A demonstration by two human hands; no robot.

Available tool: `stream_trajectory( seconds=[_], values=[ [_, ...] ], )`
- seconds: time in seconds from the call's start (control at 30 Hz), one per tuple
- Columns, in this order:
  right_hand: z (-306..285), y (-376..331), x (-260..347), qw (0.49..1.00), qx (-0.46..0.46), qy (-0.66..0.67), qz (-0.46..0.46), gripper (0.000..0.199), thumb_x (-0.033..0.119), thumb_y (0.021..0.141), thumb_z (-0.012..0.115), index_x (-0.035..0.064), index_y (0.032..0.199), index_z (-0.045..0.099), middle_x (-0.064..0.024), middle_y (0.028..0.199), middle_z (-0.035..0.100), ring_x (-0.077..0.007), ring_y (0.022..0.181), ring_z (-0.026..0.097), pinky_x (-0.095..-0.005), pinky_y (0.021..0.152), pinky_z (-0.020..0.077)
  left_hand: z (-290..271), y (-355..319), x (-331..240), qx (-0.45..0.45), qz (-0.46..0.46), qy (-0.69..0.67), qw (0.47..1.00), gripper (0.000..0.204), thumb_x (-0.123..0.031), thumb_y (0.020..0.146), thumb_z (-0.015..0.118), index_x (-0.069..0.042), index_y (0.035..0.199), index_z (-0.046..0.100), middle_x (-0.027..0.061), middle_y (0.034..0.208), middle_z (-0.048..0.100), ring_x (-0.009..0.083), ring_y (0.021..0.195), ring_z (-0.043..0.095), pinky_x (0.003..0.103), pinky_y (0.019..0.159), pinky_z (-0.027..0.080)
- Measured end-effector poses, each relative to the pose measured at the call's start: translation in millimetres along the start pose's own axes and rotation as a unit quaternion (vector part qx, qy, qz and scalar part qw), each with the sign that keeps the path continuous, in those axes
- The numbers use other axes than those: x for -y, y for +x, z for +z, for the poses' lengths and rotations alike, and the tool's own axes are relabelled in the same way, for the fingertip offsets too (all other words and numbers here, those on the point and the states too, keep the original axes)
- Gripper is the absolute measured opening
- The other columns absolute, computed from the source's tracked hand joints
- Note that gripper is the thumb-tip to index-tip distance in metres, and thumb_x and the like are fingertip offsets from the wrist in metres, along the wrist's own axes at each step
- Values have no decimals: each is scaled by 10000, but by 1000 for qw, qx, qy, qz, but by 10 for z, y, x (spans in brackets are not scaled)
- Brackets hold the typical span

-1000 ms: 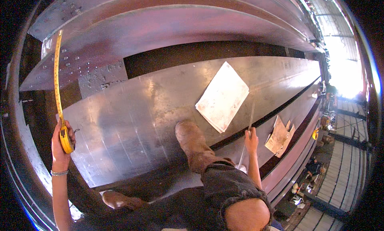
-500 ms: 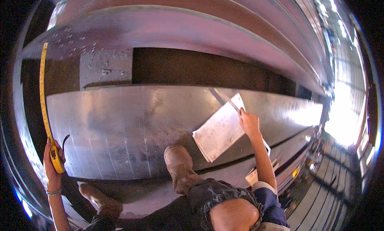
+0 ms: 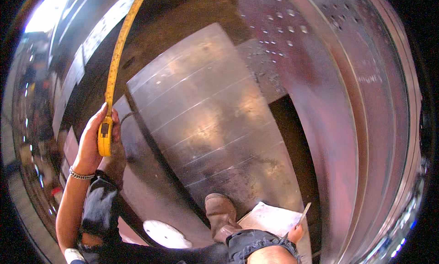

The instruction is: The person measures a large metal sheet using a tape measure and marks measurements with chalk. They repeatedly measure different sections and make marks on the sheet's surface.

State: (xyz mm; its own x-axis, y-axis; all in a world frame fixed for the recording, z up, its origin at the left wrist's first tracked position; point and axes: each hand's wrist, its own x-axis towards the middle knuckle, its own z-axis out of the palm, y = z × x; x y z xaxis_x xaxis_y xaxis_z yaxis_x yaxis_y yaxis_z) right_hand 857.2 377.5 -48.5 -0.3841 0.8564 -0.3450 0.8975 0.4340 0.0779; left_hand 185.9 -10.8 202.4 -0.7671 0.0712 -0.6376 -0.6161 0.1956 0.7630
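Gripping the yellow tape measure (image 3: 105, 144) by its case, the left hand (image 3: 89, 145) has it just outside the left edge of the steel plate (image 3: 206, 122), blade (image 3: 120, 49) reaching past the far-left corner. It looks light, hard-shelled, springy-bladed; the case is the sure hold. Right hand (image 3: 296, 234) clasps a thin strip (image 3: 305, 213) by the paper (image 3: 267, 217). Smooth, line-marked plate; reddish beams (image 3: 315, 99) beyond its right edge, blurred clutter (image 3: 41, 140) far left.

A: Around your left wrist you wear a silvery chain bracelet (image 3: 82, 175) of chunky links.

B: Your trousers (image 3: 173, 255) are black, torn open at both knees, with a ruffle of frayed cloth (image 3: 256, 241) ringing the right one.

A: Your right boot (image 3: 220, 213) is brown, with a rounded toe.

B: And your left sleeve (image 3: 73, 255) shows a pale edge near the elbow.
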Motion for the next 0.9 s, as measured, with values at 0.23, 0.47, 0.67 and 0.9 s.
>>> stream_trajectory(
  seconds=[0.23,0.47,0.67,0.9],
  values=[
    [-10,103,16,998,51,-28,7,220,173,807,654,-33,737,623,-235,729,636,-437,719,619,-527,651,465,-647,-796,343,-48,-56,-10,997,342,-412,985,427,-99,893,528,-13,730,513,106,645,508,256,599,421],
    [-391,154,171,999,12,44,-21,412,177,835,675,64,1128,409,-207,831,631,-423,737,626,-511,659,460,-687,-1054,974,62,-70,-57,994,336,-384,956,450,-86,819,521,24,668,510,132,583,503,264,546,424],
    [-587,378,318,996,41,5,-85,568,448,636,835,-4,889,603,-206,771,663,-397,769,654,-475,698,499,-1119,-1099,1726,73,-43,-145,986,322,-377,941,481,-88,811,531,25,666,512,138,572,499,271,546,431],
    [-561,186,420,997,0,-79,-17,639,584,607,801,-18,785,679,-236,799,674,-401,815,659,-480,717,508,-1228,-1066,2910,45,-27,-221,974,318,-390,936,505,-94,838,568,27,683,564,127,573,538,276,550,459]
  ],
)
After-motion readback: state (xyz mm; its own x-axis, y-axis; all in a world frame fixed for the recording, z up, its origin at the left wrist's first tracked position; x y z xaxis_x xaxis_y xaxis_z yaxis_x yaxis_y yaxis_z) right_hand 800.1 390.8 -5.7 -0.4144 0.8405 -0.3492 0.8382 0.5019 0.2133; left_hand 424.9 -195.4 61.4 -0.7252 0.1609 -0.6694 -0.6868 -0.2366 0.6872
